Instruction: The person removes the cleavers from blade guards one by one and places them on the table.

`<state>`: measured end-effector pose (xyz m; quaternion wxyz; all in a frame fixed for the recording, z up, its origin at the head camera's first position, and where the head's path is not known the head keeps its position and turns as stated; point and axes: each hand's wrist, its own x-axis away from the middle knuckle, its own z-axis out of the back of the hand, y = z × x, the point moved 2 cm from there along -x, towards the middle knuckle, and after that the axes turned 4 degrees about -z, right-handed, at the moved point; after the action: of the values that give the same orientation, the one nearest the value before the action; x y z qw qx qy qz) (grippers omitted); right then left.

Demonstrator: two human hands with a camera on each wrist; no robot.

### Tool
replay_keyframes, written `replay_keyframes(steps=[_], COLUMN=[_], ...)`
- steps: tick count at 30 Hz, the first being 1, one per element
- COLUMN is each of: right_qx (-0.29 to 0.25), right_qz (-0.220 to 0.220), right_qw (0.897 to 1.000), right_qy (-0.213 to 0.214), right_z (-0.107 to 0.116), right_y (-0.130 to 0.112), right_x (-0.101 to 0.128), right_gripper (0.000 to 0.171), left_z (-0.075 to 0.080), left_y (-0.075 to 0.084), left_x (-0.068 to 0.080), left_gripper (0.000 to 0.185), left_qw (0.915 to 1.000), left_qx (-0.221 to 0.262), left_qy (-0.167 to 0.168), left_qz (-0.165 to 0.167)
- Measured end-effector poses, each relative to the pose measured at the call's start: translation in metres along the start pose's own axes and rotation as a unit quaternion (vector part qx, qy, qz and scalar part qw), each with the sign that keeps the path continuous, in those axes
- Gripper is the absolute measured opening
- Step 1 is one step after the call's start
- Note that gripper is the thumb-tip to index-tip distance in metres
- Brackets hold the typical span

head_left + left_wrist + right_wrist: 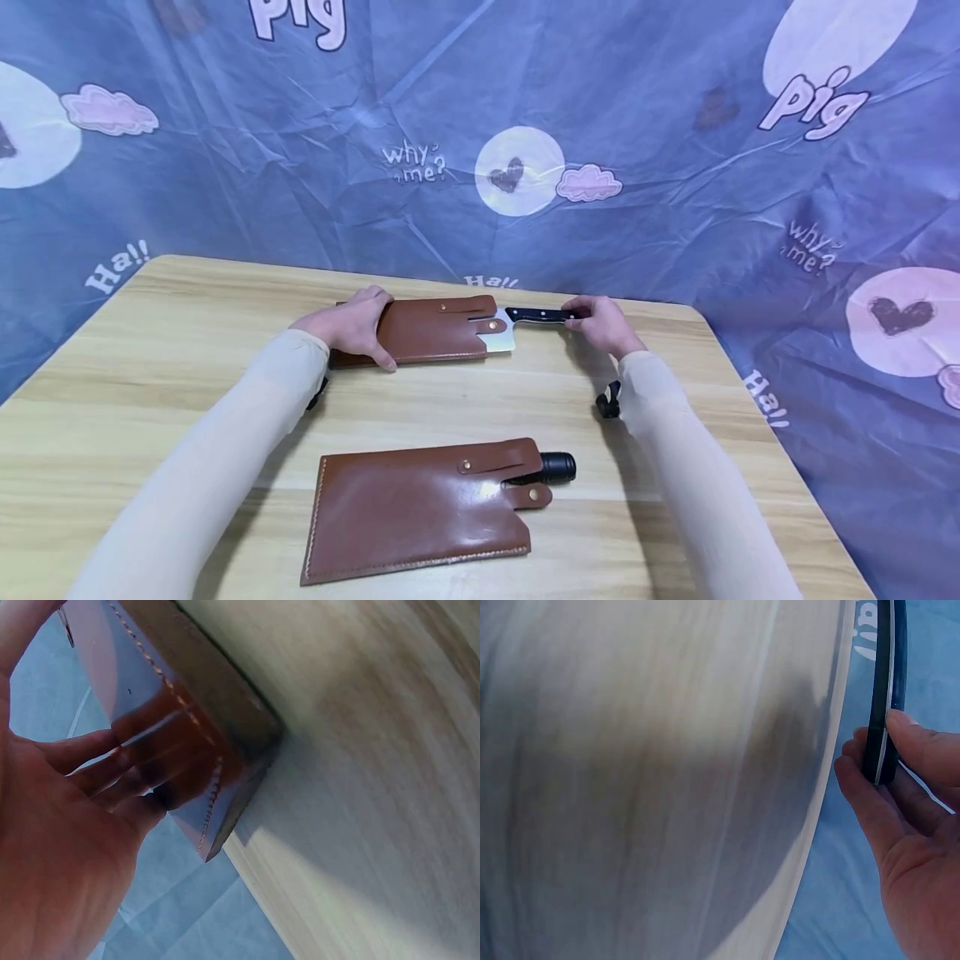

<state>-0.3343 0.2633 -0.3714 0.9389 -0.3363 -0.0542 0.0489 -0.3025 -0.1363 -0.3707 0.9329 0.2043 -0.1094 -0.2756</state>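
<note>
Near the back of the table lies a brown leather sheath (pixel 420 329) with a cleaver (pixel 501 337) most of the way inside it. My left hand (pixel 354 325) spans the sheath near its left end and holds it, thumb by the near edge and fingers toward the far edge. In the left wrist view, those fingers meet the glossy leather (pixel 180 754) beside its stitching. My right hand (pixel 600 323) pinches the end of the cleaver's black riveted handle (pixel 542 315) between thumb and fingers. Part of the blade shows at the sheath's mouth; the rest is hidden.
Closer to me lies a second brown leather sheath (pixel 412 517), with a black rounded handle (pixel 557 468) sticking out at its right. Both sheaths rest on a wooden table (pixel 187 375). Blue printed cloth (pixel 337 208) hangs behind the table.
</note>
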Motion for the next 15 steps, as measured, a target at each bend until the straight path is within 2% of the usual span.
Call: replay_keyframes(steps=[9,15], right_qx=[0.003,0.0], right_qz=[0.014,0.008], right_qw=[1.0,1.0], right_qy=[0.012,0.011], right_z=[-0.0023,-0.0015], right_y=[0.005,0.0055], right_x=[0.0013,-0.0002], right_gripper=[0.031,0.031], left_z=[-0.0016,-0.0013], left_y=[-0.0016,-0.0009], left_x=[0.003,0.0023], left_gripper=[0.112,0.112], left_qw=[1.0,0.9999], left_qx=[-0.001,-0.008], left_qy=[0.009,0.008], left_qz=[0.002,-0.003])
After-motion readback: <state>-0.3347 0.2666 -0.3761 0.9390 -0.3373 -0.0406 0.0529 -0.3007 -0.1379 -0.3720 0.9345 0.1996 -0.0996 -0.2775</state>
